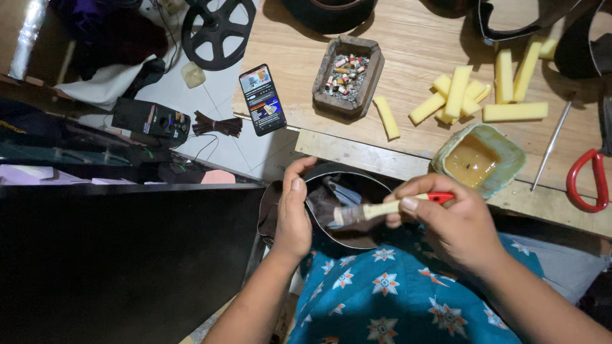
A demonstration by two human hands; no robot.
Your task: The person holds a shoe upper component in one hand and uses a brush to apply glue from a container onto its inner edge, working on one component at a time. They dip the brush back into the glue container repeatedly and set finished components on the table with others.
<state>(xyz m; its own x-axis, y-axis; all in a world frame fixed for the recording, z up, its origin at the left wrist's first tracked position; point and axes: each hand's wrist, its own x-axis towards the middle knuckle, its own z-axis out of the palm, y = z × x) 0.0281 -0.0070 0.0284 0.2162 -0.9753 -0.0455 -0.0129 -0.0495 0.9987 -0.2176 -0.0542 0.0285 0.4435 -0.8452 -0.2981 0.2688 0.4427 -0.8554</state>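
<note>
A small home craft workshop: beyond the hands lies a raw wooden bench [408, 44] strewn with cut yellow foam strips [460, 92], a green tub of amber glue [478, 159], red-handled shears [590, 181] and a wooden ashtray [349, 76], above a white tiled floor [223, 146].

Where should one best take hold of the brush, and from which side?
Grip the brush on its pale handle, near the red end, coming from the right. The bristles point left into the dark hat that the left hand steadies, so the handle is the free part; the right hand holds it there.
</note>
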